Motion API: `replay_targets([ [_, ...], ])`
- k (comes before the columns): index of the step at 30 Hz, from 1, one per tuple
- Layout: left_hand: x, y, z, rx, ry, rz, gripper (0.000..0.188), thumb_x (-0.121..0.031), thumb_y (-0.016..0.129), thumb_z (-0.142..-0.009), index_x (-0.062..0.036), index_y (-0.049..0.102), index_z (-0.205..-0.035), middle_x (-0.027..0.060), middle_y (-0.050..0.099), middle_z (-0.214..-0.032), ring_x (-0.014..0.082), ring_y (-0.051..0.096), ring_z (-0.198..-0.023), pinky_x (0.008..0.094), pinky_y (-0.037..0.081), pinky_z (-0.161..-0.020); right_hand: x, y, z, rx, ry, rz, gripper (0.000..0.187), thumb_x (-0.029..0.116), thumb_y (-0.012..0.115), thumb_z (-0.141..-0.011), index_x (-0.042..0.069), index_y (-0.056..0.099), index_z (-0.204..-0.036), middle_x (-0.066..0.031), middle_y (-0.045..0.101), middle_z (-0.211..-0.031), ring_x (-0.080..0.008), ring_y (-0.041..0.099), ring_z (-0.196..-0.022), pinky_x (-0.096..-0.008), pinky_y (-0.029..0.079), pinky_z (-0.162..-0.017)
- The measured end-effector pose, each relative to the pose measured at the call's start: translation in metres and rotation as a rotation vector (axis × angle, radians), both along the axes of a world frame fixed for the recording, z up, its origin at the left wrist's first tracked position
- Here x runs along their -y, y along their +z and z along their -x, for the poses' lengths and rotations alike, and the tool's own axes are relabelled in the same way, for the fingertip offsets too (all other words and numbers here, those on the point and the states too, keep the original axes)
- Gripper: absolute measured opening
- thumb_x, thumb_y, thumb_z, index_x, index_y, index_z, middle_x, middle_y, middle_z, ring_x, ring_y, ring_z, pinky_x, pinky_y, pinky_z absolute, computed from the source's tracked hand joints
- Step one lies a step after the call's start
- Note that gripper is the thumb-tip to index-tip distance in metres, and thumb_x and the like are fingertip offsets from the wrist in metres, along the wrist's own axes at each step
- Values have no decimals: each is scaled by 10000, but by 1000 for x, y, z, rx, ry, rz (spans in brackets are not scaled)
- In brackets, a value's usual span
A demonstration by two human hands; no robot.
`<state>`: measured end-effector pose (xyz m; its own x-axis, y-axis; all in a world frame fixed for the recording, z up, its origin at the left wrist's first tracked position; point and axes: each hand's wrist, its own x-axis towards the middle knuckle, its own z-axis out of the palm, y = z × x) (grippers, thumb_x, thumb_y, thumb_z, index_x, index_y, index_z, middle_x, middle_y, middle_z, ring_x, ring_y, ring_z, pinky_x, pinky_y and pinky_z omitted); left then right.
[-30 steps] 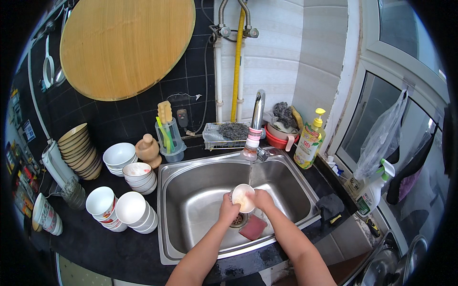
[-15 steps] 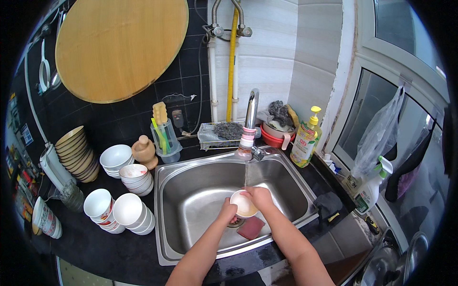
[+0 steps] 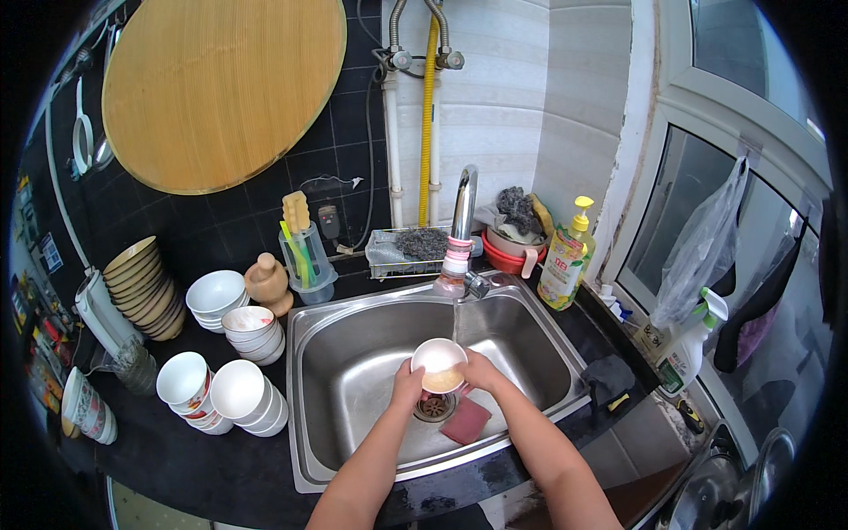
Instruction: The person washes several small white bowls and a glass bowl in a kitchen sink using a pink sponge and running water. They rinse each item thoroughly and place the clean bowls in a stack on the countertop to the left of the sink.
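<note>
Both hands in a half-curled grip on opposite sides of a white bowl

Held bowl: white
Cloth: dull red
Sink: silver-grey
Counter: black
Board: tan, finely striped
Hose: yellow
Pump bottle: yellow top
Faucet: silver, pink bands
Tall stack: beige, dark bands
Mortar: light brown
Basin: red

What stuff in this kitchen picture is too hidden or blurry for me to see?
All in the head view:
- Underside of the white bowl: hidden by the bowl itself.
- Some fingers of the left hand and right hand: behind that bowl.
- Insides of the stacked white bowls below the top one: covered by it.
- Round wooden board: top cut off by the upper edge.
</note>
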<state>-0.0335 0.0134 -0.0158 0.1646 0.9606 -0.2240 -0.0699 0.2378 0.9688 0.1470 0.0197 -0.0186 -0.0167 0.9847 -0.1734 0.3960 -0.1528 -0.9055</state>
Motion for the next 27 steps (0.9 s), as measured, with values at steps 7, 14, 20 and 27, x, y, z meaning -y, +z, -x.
replay_targets([
  [7, 4, -6, -6, -172, 26, -116, 400, -169, 556, -805, -32, 434, -1160, 138, 539, -1000, 198, 588, -623, 284, 480, -470, 16, 31, 5, 99, -133, 132, 346, 30, 382, -744, -43, 472, -1070, -243, 592, -774, -277, 607, -500, -357, 505, -403],
  [14, 19, 14, -7, -479, 10, -539, 384, -37, 517, -703, -51, 513, -1087, 170, 499, -1096, 319, 501, -972, 366, 408, -851, 11, 30, 0, 64, -237, 151, 345, 36, 363, -757, -111, 453, -1056, -229, 587, -702, -257, 589, -446, -346, 499, -380],
  [20, 23, -1, -8, -746, -304, -805, 293, -89, 562, -711, -64, 570, -1002, 157, 508, -1113, 317, 518, -948, 390, 413, -833, 15, 38, -1, 91, -306, 203, 331, 207, 444, -768, -55, 580, -919, -186, 608, -707, -214, 599, -472, -318, 485, -426],
  [27, 8, 0, -14, -276, -281, -236, 221, -166, 522, -845, -56, 522, -1037, 72, 574, -971, 183, 571, -848, 270, 456, -741, 13, 43, 3, 184, -310, -140, 584, 515, 511, -761, -42, 628, -887, -160, 607, -830, -251, 595, -777, -318, 460, -705],
])
